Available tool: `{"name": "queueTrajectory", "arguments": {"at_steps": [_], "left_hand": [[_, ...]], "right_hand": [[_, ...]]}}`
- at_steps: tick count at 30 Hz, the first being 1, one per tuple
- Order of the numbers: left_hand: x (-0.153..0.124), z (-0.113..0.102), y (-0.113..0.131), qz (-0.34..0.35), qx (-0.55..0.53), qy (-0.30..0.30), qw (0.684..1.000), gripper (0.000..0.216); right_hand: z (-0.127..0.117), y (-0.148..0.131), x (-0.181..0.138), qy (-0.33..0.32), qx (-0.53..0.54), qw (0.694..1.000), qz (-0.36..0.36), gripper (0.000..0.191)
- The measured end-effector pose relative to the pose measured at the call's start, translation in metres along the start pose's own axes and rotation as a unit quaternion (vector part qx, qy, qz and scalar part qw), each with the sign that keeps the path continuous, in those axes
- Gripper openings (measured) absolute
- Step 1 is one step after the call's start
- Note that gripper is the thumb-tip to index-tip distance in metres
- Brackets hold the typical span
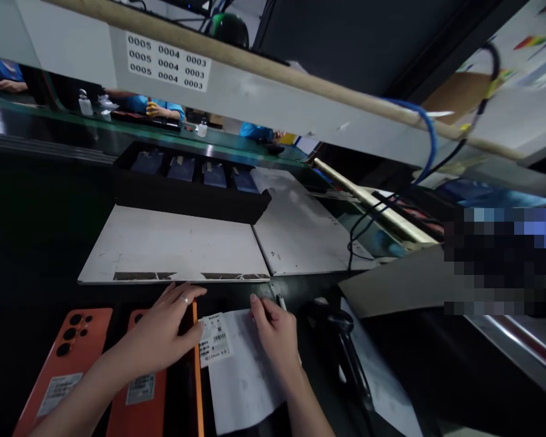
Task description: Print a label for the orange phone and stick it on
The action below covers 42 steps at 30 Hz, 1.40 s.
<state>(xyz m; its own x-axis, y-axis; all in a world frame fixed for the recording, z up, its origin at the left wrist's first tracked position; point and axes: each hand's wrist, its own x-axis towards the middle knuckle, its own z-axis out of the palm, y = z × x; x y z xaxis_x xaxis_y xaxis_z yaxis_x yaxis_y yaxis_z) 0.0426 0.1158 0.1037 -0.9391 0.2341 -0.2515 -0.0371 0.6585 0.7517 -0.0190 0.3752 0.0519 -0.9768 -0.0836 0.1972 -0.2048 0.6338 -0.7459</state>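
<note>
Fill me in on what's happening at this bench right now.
A person works at a dark bench. The left hand rests on an orange phone lying back-up, with a second orange phone beside it. The right hand presses on a white sheet whose barcode label lies between the hands. Behind stand white boards and a black tray of dark parts. Other people in blue sleeves work across the line.

2 orange phones (68, 358) showing at lower left, white sheet (243, 370) lying at bottom centre, white boards (177, 246) sitting mid-frame, black tray (191, 194) holding dark blue pieces, blue cable (430, 136) hanging at upper right.
</note>
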Motion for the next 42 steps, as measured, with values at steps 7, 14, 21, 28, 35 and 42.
{"name": "queueTrajectory", "arguments": {"at_steps": [7, 14, 21, 28, 35, 42], "left_hand": [[0.000, 0.001, 0.001, -0.013, 0.030, -0.003, 0.999, 0.063], [-0.001, 0.000, 0.001, -0.054, 0.022, -0.015, 0.998, 0.065], [-0.002, 0.001, 0.001, -0.040, 0.013, -0.006, 0.999, 0.064], [-0.001, 0.004, -0.002, -0.039, 0.020, -0.004, 0.999, 0.064], [-0.001, 0.000, 0.006, -0.035, 0.024, -0.017, 0.999, 0.061], [-0.001, -0.002, 0.007, -0.005, 0.039, -0.001, 0.999, 0.057]], "right_hand": [[0.001, -0.002, -0.002, -0.040, 0.005, 0.999, 0.018, 0.058], [0.003, 0.000, -0.003, -0.055, 0.014, 0.998, 0.017, 0.059], [0.001, 0.002, -0.003, -0.041, 0.028, 0.999, 0.017, 0.057], [0.003, 0.004, -0.004, -0.046, 0.036, 0.998, 0.024, 0.058], [0.000, 0.000, -0.005, -0.080, 0.037, 0.996, 0.005, 0.059], [0.003, 0.003, -0.006, -0.109, 0.027, 0.994, -0.004, 0.060]]}}
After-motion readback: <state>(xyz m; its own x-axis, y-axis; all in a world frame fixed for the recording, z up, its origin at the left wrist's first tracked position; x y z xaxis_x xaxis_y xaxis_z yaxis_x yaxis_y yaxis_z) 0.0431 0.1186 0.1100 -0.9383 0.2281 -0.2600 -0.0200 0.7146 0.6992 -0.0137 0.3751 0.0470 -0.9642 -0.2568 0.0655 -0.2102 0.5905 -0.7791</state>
